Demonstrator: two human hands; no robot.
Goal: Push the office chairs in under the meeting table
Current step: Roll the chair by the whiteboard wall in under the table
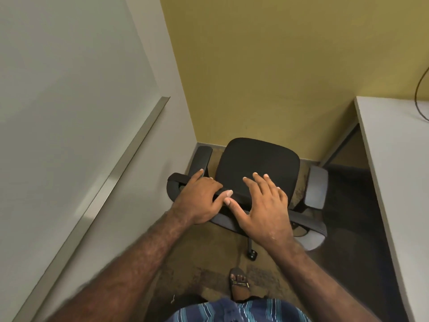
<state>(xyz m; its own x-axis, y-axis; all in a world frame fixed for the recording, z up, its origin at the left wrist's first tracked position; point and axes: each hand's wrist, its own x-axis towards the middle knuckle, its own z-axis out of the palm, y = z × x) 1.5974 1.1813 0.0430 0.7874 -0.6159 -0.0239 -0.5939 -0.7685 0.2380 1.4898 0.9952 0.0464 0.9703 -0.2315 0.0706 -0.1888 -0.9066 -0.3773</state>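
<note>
A black office chair [257, 163] with two armrests stands in the room's corner, its seat facing the yellow wall. I look down on it from behind. My left hand [199, 201] grips the left part of the backrest's top edge [308, 223], fingers wrapped over it. My right hand [264, 210] lies flat over the middle of the same edge with its fingers spread. The white meeting table [394, 147] stands to the right, its near corner beside the chair's right armrest [315, 187].
A whiteboard with a metal frame [130, 154] hangs on the left wall, close to the chair's left armrest. A dark cable [417, 89] runs down onto the table. My sandalled foot [239, 284] stands on the carpet behind a chair caster [251, 254].
</note>
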